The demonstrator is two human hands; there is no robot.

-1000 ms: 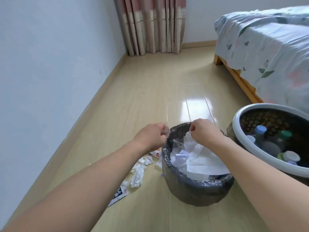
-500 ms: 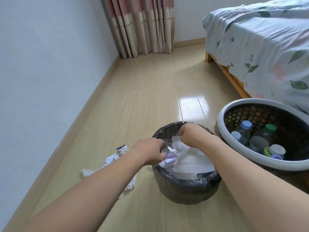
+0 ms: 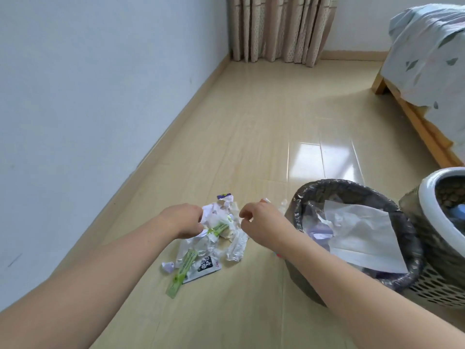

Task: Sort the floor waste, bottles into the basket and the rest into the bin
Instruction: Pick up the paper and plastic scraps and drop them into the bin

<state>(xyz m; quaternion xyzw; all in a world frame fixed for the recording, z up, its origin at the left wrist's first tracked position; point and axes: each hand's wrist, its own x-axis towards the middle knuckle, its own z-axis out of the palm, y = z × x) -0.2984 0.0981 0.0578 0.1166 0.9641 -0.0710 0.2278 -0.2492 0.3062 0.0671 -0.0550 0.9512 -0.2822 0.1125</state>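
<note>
Both hands, left (image 3: 185,220) and right (image 3: 260,222), were held loosely curled and empty over the wrapper litter (image 3: 214,238), left of the bin (image 3: 357,238); bare floor (image 3: 251,137) lay beyond.

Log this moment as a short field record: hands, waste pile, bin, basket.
left hand: over the pile, fingers curled, grip unclear
right hand: over the pile's right edge, fingers loosely curled, holding nothing visible
waste pile: wrappers and crumpled paper on the floor, left of the bin
bin: black liner, white paper inside
basket: white rim, right of the bin, contents mostly out of frame
</note>
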